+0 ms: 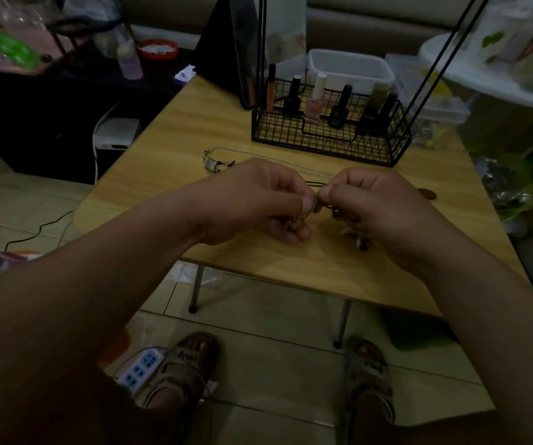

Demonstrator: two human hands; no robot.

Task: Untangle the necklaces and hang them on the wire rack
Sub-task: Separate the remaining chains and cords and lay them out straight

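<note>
My left hand (258,200) and my right hand (377,207) meet above the middle of the wooden table (168,162), each pinching a small tangle of necklaces (318,208) between thumb and fingers. A dark cord runs between the fingertips, and small beads or charms (359,240) hang below my right hand. A silver chain necklace (258,154) with a square pendant (211,164) lies on the table behind my hands. The black wire rack (329,139) stands at the back of the table, its tall thin rods (432,69) rising out of view.
Nail polish bottles (339,107) fill the rack's basket. White plastic boxes (351,69) sit behind it. A small brown object (427,193) lies near the table's right edge. On the floor are a power strip (140,369), cables and my sandalled feet.
</note>
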